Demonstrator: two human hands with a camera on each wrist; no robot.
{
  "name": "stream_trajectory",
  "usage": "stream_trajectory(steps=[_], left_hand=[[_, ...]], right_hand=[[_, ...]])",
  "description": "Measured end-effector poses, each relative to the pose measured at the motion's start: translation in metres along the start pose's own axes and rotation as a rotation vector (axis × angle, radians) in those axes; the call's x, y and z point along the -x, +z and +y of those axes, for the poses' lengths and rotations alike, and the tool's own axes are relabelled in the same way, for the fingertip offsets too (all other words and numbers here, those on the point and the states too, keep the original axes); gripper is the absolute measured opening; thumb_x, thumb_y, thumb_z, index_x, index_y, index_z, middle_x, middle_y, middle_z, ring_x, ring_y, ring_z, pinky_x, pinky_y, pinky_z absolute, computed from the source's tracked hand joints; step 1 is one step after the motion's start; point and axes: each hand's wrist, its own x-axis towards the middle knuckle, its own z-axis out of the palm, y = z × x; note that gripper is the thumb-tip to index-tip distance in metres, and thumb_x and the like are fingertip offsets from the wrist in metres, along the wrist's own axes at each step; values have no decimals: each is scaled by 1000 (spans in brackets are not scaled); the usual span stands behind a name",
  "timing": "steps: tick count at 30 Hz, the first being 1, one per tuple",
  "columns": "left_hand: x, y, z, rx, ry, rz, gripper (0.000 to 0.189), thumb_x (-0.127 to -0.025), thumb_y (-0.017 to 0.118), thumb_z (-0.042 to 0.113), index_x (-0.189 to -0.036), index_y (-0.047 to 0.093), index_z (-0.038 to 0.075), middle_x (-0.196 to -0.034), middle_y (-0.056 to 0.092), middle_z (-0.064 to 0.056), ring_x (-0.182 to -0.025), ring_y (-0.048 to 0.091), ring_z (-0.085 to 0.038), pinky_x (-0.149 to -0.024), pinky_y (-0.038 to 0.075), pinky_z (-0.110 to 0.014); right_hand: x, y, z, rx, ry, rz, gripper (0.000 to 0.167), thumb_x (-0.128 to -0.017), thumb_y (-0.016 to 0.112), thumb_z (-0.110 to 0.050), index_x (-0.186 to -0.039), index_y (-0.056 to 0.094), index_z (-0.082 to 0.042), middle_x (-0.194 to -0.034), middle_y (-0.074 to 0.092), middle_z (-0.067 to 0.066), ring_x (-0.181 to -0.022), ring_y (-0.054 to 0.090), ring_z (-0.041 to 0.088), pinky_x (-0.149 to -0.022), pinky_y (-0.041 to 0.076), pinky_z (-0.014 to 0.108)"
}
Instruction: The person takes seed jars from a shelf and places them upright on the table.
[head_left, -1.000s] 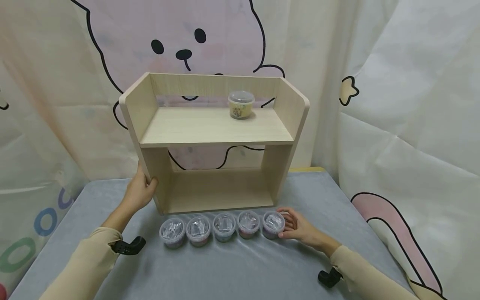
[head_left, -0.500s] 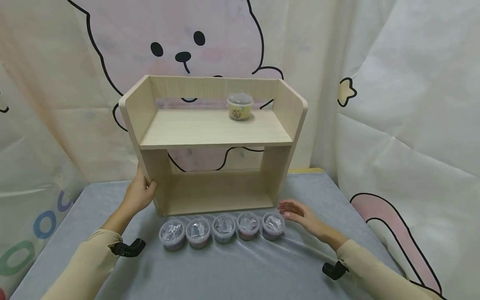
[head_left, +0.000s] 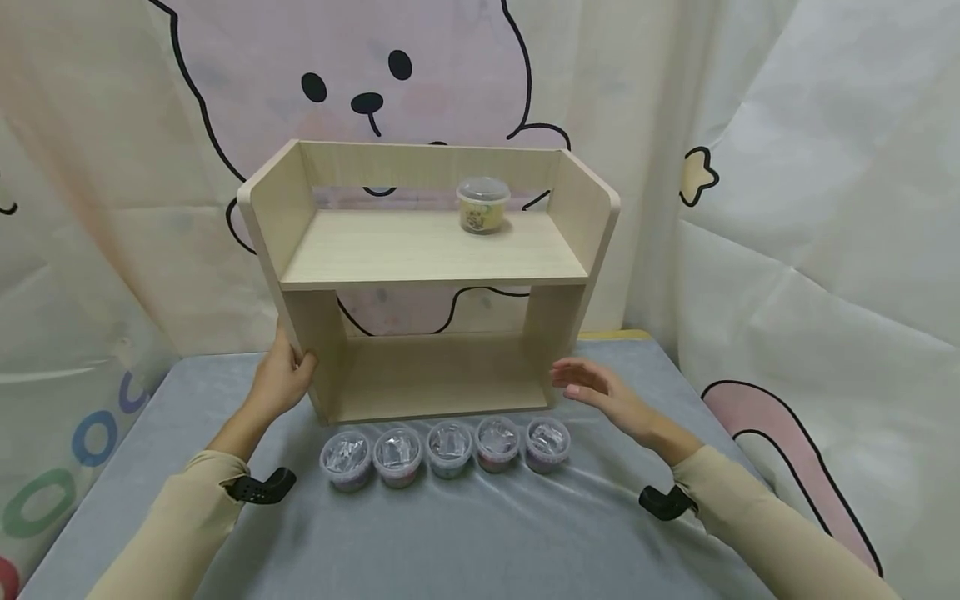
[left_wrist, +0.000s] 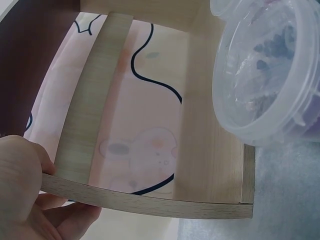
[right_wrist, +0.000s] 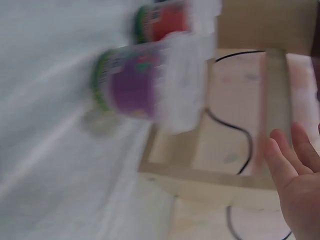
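Observation:
A two-tier pale wooden shelf [head_left: 435,254] stands on the table. My left hand [head_left: 283,375] grips the edge of its left side panel, and in the left wrist view the thumb [left_wrist: 42,155] lies inside the panel with fingers behind. My right hand [head_left: 603,396] hovers beside the lower right side of the shelf, fingers extended and holding nothing. Several lidded plastic tubs stand in a row before the shelf; the rightmost tub [head_left: 547,444] is nearest my right hand. In the right wrist view that tub [right_wrist: 135,82] shows a purple label, blurred.
One yellow-labelled tub [head_left: 482,206] sits on the upper tier, right of centre. Grey-blue cloth covers the table [head_left: 450,542]. A printed curtain [head_left: 615,83] hangs close behind the shelf and along both sides.
My right hand has let go of the rightmost tub and moved up and away toward the shelf's right side. The left hand keeps its grip on the shelf.

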Motion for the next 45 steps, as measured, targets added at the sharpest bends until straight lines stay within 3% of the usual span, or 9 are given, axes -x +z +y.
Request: stream_trajectory(steps=[6, 10, 14, 19, 23, 25, 31, 39, 45], left_hand=[[1, -2, -1, 5, -11, -1, 69, -99, 45, 15, -158, 10, 8, -114, 62, -40, -98, 63, -53, -77, 50, -62], [3, -3, -2, 12, -11, -4, 70, -99, 46, 14, -159, 9, 8, -117, 61, -41, -100, 63, -53, -76, 51, -61], [3, -4, -5, 11, -1, 4, 68, -99, 46, 12, -157, 12, 6, -115, 61, -41, -97, 63, -53, -76, 50, -62], [3, -4, -6, -4, -6, 9, 66, -98, 46, 13, -155, 14, 4, -110, 63, -38, -95, 63, -53, -76, 49, -63], [2, -5, -5, -3, -7, 4, 68, -98, 45, 13, -157, 12, 5, -110, 63, -39, -95, 63, -53, -75, 49, -63], [2, -4, -5, -3, -4, 7, 68, -98, 46, 13, -157, 12, 5, -108, 64, -38, -95, 63, -53, -76, 49, -63], [0, -1, -6, 4, 11, 6, 67, -97, 46, 12, -156, 14, 5, -110, 63, -38, -96, 63, -51, -78, 48, -64], [1, 0, -4, 9, 10, -11, 68, -98, 45, 14, -157, 11, 6, -111, 63, -38, -97, 62, -52, -78, 47, -65], [-1, -2, -2, 26, 17, -19, 71, -98, 45, 12, -158, 8, 7, -119, 59, -42, -103, 62, -56, -79, 49, -65]], right_hand=[[-12, -3, -30, -19, -56, -27, 43, -104, 49, -14, -145, 44, -1, -140, 58, -3, -133, 56, 15, -103, 48, 20], [-20, -4, -47, -42, -63, -44, 45, -105, 48, -15, -147, 41, 1, -140, 57, -8, -136, 54, 17, -107, 48, 23], [-29, -7, -63, -80, -61, -51, 47, -105, 46, -15, -147, 37, 5, -140, 56, -6, -137, 53, 18, -110, 47, 25], [-40, -10, -85, -70, -50, -40, 45, -105, 46, -15, -147, 40, 0, -140, 56, -3, -137, 53, 21, -109, 47, 25], [-51, -15, -104, -75, -64, -34, 46, -104, 47, -11, -147, 39, 0, -139, 57, -3, -134, 54, 16, -110, 47, 27], [-58, -19, -112, -109, -73, -31, 47, -103, 47, -11, -148, 37, 1, -138, 58, -4, -133, 55, 15, -110, 47, 27], [-82, -24, -128, -259, -79, 13, 45, -104, 44, -10, -146, 38, 2, -143, 52, 14, -133, 55, 22, -113, 45, 32], [-117, -28, -146, -334, -21, 96, 43, -104, 45, -14, -145, 41, -5, -146, 48, 11, -150, 34, 39, -125, 27, 39], [-144, -30, -151, -352, 10, 177, 51, -104, 48, -16, -152, 34, -3, -162, 31, 19, -154, 27, 36, -128, 21, 41]])
